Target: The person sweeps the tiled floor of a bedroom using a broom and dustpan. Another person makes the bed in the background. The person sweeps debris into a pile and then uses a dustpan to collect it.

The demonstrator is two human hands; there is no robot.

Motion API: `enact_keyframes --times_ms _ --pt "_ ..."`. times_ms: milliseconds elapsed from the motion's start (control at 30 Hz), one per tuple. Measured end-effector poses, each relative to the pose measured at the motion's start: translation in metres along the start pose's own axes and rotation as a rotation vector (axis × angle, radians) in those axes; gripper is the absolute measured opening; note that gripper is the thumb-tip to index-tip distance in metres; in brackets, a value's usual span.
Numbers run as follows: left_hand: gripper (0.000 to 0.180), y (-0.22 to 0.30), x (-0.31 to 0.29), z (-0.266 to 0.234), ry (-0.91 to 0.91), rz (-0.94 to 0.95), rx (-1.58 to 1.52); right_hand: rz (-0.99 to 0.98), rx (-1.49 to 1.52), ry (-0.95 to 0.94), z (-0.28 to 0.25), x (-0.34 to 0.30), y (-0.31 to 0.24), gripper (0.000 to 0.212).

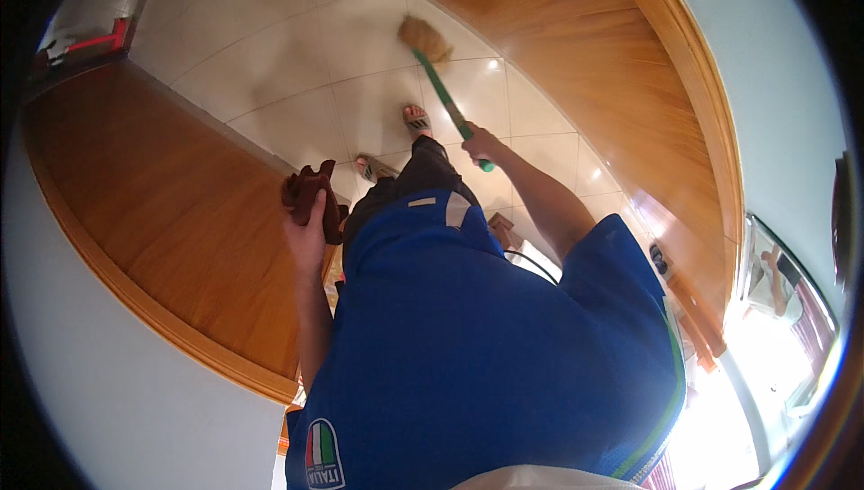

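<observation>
My right hand [483, 145] grips the lower end of the green handle of a duster [438, 85]. Its fluffy tan head [426, 38] points away from me, near the base of the wooden panelling on the right. From this view I cannot tell whether the head touches the floor or the panelling. At the left, my left hand [308, 227] is closed around a bunched brown cloth [306, 193], held in front of the other wooden panelling. Part of that hand is hidden by the cloth.
Wooden panelling lines both sides, left [171, 238] and right [576, 22]. Between them runs a pale tiled floor [297, 58], with my sandalled feet [417, 119] on it. A red object [101, 37] stands past the doorway at far left. Dark shoes [658, 259] lie at the right.
</observation>
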State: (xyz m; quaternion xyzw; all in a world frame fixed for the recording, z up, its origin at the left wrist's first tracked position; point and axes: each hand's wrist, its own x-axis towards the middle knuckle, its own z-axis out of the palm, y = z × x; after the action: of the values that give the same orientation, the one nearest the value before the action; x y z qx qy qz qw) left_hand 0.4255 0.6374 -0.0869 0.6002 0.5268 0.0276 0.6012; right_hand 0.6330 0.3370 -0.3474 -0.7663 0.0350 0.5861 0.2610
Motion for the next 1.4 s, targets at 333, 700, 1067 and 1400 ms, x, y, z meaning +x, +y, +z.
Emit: enact_keyframes --times_ms 333,700,1067,1400 --pt "0.041 0.029 -0.003 0.02 0.008 0.087 0.081 -0.192 -0.17 -0.403 0.066 0.017 -0.132 0.067" --pt "0.044 -0.026 0.031 0.009 0.046 0.066 -0.21 -0.043 -0.006 0.0 -0.094 -0.098 -0.153 0.071" --pt "0.038 -0.036 0.026 -0.031 0.229 -0.082 -0.33 -0.061 -0.096 -0.165 0.01 0.085 -0.236 0.046" --pt "0.041 -0.026 0.071 -0.068 0.334 -0.059 -0.361 0.028 -0.133 -0.44 0.102 0.051 -0.312 0.066"
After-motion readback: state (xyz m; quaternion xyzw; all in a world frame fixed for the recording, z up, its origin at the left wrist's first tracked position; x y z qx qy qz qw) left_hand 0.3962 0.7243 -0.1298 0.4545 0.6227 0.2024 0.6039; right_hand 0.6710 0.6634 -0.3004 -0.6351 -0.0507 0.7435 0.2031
